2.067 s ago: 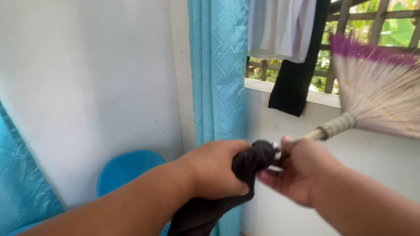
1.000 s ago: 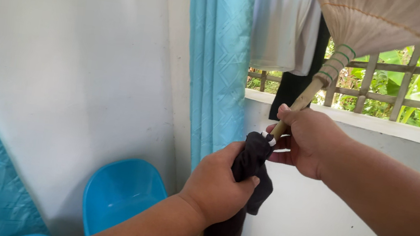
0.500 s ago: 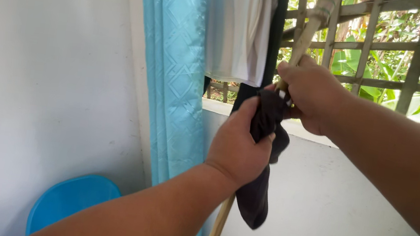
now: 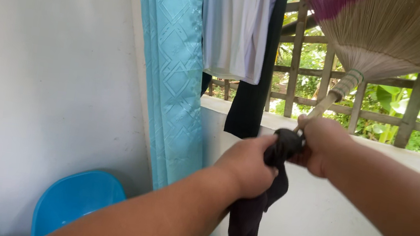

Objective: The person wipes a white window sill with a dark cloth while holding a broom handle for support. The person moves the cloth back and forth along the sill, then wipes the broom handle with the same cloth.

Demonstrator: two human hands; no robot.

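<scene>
Black cloth (image 4: 254,216): hung below left hand (image 4: 247,163), which clenched it.
Broom (image 4: 394,34): upper right; right hand (image 4: 323,143) gripped its handle.

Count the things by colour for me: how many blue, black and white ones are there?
Blue: 2, patterned fabric curtain, plastic chair
Black: 2, cloth around the broom handle, hanging garment
White: 1, hanging shirt
Total: 5

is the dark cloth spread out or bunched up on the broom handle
Bunched up. The dark cloth is gathered around the broom handle inside the left hand, its loose end hanging down.
</scene>
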